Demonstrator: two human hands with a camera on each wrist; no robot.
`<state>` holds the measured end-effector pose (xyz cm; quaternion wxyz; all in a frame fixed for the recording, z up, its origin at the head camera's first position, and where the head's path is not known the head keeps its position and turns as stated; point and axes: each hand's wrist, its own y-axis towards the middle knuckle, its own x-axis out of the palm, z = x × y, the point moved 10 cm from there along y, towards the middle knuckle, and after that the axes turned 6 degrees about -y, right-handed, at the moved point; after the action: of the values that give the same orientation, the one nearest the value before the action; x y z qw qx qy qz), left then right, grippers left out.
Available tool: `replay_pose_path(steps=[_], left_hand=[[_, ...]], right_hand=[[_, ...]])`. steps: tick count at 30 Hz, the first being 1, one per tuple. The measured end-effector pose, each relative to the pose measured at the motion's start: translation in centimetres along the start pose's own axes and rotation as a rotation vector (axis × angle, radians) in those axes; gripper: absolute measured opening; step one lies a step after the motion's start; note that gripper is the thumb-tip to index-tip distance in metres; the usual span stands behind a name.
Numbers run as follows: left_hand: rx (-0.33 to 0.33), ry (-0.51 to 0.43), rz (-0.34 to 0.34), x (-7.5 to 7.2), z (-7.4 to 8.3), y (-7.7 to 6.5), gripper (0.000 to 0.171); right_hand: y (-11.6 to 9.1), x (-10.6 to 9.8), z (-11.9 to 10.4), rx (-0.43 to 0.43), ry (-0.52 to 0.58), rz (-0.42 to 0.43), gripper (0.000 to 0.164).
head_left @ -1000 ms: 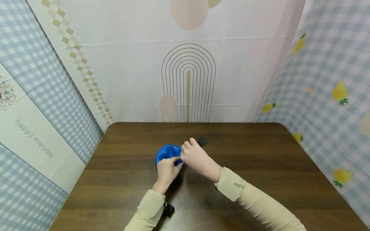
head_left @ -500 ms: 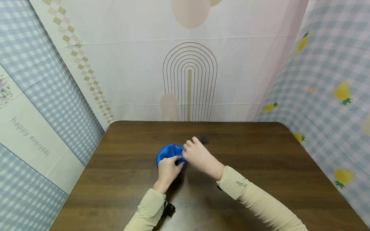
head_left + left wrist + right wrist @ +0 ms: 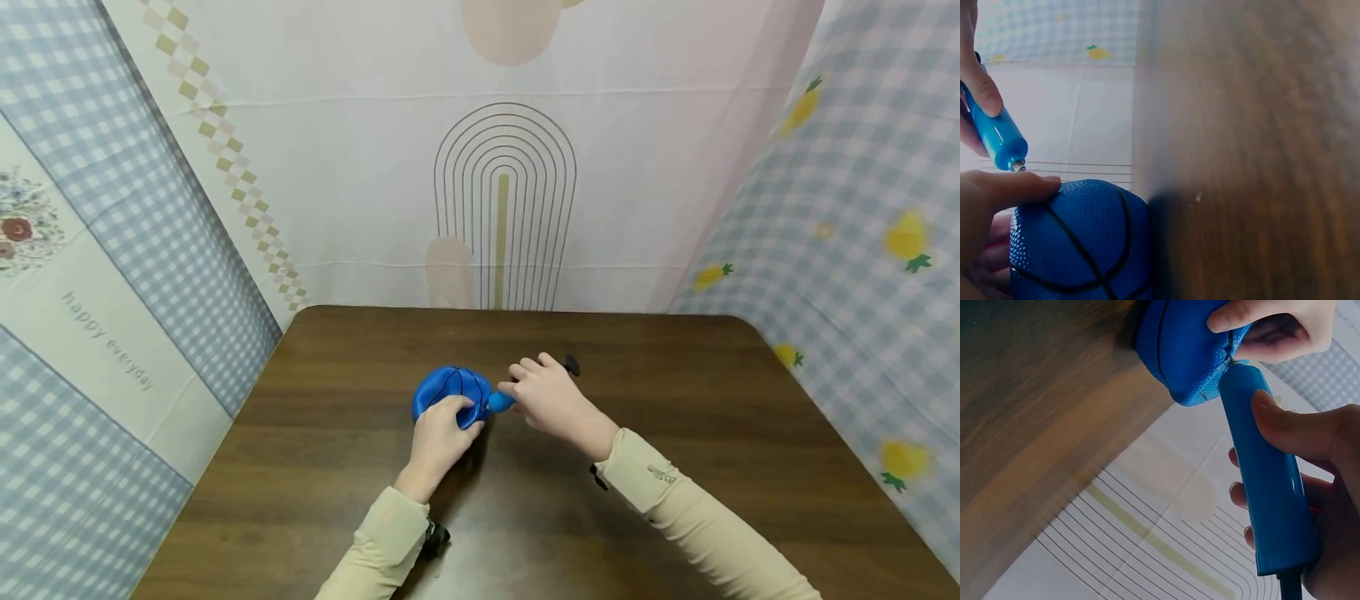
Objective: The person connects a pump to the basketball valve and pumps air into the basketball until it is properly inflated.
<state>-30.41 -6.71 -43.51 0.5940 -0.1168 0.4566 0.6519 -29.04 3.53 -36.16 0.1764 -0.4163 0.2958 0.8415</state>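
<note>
A blue basketball (image 3: 450, 390) with black seams, dented and partly deflated, lies on the wooden table. My left hand (image 3: 438, 433) pinches its near side, thumb and fingers spread around the dent; in the left wrist view a finger presses the pebbled skin. Held in my right hand (image 3: 553, 398) is a blue hand pump (image 3: 1269, 469), its barrel tilted toward the ball. A short metal tip (image 3: 1018, 166) at the barrel's front points at the ball, right by my left fingers. From the barrel's other end extends a black rod with a black handle (image 3: 572, 365).
The brown table (image 3: 337, 500) reaches back to a pale patterned cloth (image 3: 360, 192). Checked cloths hang at the left and right sides. A black wrist camera (image 3: 435, 540) is strapped below my left sleeve, close over the tabletop.
My right hand has drawn back to the right from the ball, so the pump's blue front now shows between them. My left hand keeps its hold; the head view has shifted slightly.
</note>
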Motion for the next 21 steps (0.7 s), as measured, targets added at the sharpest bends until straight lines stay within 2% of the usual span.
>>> replay_pose_path(steps=[5,10,15,21], left_hand=[[0.140,0.055,0.073,-0.5,1.0,-0.2,0.021],[0.258,0.104,0.138,-0.7,1.6,-0.2,0.017],[0.277,0.083,0.185,-0.9,1.6,0.0,0.015],[0.254,0.068,0.199,-1.0,1.3,0.1,0.013]], right_hand=[[0.2,-0.3,-0.4,-0.001,-0.050,0.032,0.022],[0.6,-1.3,-2.0,-0.028,-0.189,0.101,0.014],[1.6,-2.0,-3.3,-0.068,-0.310,0.120,0.008],[2.2,-1.7,-3.5,-0.082,-0.312,0.089,0.010]])
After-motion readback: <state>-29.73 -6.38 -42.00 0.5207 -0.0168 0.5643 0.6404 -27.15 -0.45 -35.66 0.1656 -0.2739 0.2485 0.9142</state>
